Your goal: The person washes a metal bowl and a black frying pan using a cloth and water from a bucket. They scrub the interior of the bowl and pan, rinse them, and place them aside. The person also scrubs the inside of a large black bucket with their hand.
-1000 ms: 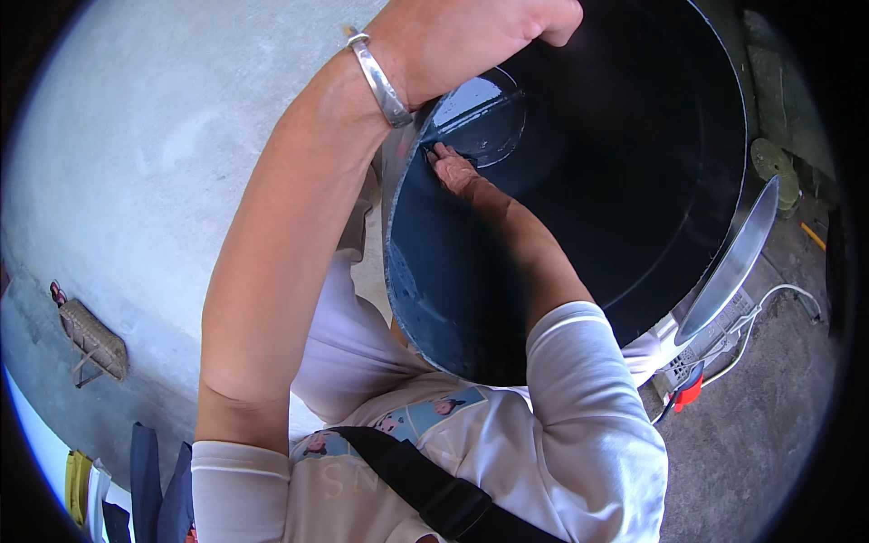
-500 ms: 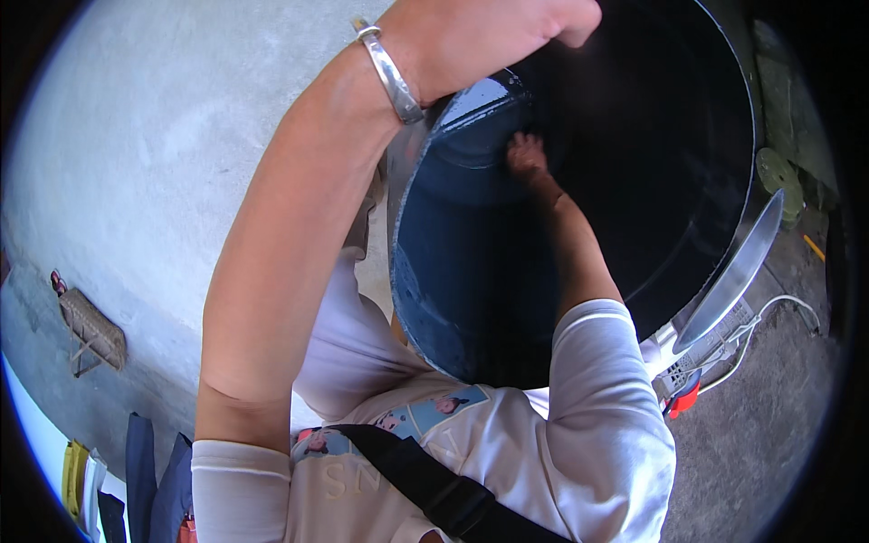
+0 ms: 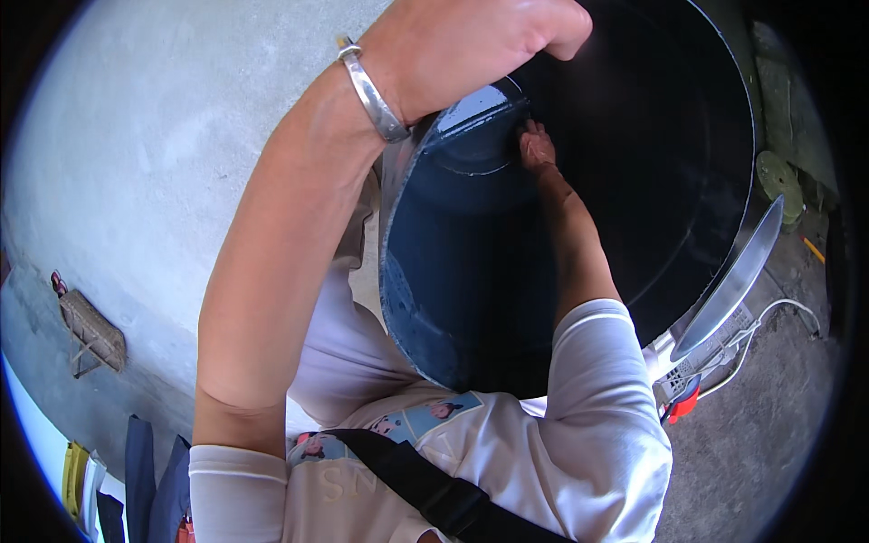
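Observation:
A large dark, round, deep drum (image 3: 453, 299) lies tilted with its wide mouth toward me. My left hand (image 3: 489, 45) is up at the drum's upper rim, its fingers curled closed over the edge; the fingertips are partly hidden. A silver bangle (image 3: 371, 100) circles that wrist. Deep inside the drum is my right hand (image 3: 538, 147), its fingers stretched out near the inner wall, with nothing visible in them. Beside it is a pale, bright patch (image 3: 475, 107) with a straight lower edge. The drum's far interior is too dark to make out.
A shiny curved metal piece (image 3: 735, 276) stands against the drum's right side. By it are a grey perforated crate (image 3: 711, 348), a white cord (image 3: 765, 308) and a red object (image 3: 685, 403). A woven stool (image 3: 93, 330) is at the far left. A greenish disc (image 3: 780, 187) lies right.
My right hand has moved slightly right and up inside the drum. My left hand and wrist have shifted a little left, and the drum's left edge has moved slightly left too.

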`<action>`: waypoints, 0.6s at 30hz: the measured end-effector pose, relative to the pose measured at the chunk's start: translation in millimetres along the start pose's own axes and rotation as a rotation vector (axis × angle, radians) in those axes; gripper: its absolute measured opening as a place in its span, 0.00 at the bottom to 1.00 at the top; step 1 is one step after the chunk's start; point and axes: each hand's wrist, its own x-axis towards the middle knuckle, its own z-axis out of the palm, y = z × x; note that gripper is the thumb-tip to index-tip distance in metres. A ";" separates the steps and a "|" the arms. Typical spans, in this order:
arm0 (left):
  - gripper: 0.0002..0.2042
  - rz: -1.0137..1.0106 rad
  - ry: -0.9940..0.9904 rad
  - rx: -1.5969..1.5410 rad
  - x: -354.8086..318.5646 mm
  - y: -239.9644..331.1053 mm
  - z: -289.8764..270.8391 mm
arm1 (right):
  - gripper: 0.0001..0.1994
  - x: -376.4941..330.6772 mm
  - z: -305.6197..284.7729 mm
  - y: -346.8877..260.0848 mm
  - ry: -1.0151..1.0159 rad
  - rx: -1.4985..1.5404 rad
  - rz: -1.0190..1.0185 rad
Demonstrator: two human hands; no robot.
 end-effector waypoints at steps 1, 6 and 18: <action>0.05 -0.052 0.003 -0.049 -0.4 0.7 1.1 | 0.16 0.6 16.2 2.6 0.178 0.149 0.097; 0.09 -0.116 0.005 -0.165 3.2 12.8 -11.2 | 0.32 1.4 25.2 -54.2 0.082 0.271 0.489; 0.19 -0.267 -0.053 -0.118 4.5 30.9 -14.3 | 0.23 -1.3 32.0 -83.2 0.046 -0.118 0.328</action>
